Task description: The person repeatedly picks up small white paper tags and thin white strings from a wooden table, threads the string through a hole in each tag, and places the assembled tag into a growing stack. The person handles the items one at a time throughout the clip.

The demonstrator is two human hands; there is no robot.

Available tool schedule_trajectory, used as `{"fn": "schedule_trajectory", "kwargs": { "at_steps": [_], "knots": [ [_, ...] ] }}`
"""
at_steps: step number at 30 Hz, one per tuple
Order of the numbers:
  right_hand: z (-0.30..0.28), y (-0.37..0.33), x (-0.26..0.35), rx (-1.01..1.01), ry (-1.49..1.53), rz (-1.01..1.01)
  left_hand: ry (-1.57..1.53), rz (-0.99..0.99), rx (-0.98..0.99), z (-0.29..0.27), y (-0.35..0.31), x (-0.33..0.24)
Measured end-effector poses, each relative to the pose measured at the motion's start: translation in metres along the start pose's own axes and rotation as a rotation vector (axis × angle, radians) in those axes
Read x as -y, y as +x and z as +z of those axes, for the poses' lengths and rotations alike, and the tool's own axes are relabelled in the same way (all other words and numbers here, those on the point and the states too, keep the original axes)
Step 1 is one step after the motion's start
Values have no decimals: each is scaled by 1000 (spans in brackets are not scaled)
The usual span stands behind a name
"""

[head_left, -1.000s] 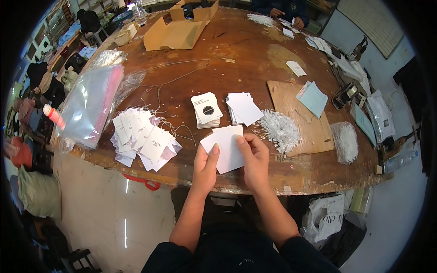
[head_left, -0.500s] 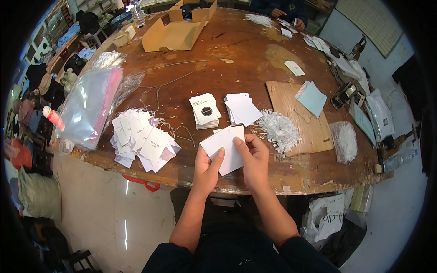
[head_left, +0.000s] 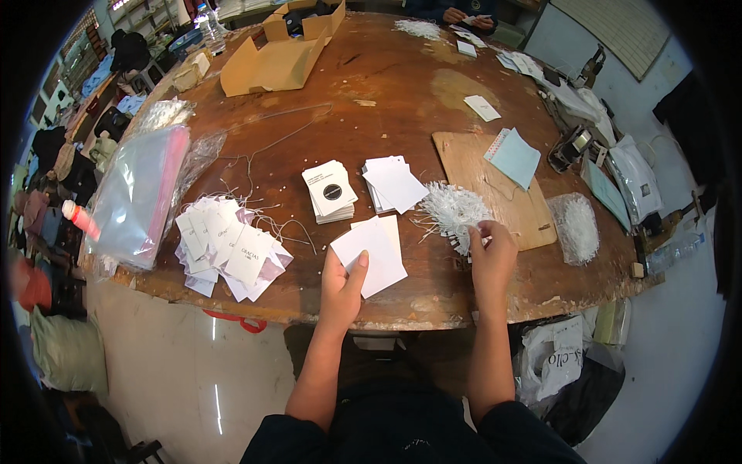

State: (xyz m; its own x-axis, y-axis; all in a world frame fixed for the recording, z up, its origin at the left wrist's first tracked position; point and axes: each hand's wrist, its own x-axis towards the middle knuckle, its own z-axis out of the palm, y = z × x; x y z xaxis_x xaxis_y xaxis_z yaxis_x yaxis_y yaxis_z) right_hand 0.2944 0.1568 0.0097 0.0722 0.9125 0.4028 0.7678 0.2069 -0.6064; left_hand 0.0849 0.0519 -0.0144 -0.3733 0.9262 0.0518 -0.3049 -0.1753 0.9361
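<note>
My left hand (head_left: 340, 286) grips white cards (head_left: 380, 267), thumb on top, low over the near edge of the table. My right hand (head_left: 495, 259) is at the near right side of a heap of white tag strings (head_left: 450, 207). Its thumb and fingertips are drawn together there; what lies between them is too small to make out. Beyond the held cards stand a stack of printed cards with a black round mark (head_left: 331, 195) and a stack of plain white cards (head_left: 393, 185). Left of my left hand lies a pile of strung tags (head_left: 249, 255).
Clear plastic bags (head_left: 143, 197) lie at the left. On the right are a wooden board (head_left: 460, 155) bearing light blue card (head_left: 514, 158), and a bagged white bundle (head_left: 574, 228). An opened cardboard box (head_left: 270, 66) stands far off. Across the table, another person's hands (head_left: 456, 15) handle cards.
My right hand has let go of the cards and moved right to the string heap. My left hand alone keeps the cards. The view has shifted slightly.
</note>
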Motion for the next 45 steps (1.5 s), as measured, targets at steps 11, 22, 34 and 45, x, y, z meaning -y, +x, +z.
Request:
{"fn": "schedule_trajectory", "kwargs": {
  "at_steps": [11,22,34,45],
  "knots": [
    [-15,34,2,71,376,76,-4,-1,-23,-2,-3,2],
    [-23,40,23,120,679,71,-17,-7,-28,-3,-4,1],
    [12,-28,63,799,1536,458,-155,-63,391,-4,-18,-5],
    [14,-17,62,916,1687,573,-42,-124,578,-13,-25,-10]
  ]
}}
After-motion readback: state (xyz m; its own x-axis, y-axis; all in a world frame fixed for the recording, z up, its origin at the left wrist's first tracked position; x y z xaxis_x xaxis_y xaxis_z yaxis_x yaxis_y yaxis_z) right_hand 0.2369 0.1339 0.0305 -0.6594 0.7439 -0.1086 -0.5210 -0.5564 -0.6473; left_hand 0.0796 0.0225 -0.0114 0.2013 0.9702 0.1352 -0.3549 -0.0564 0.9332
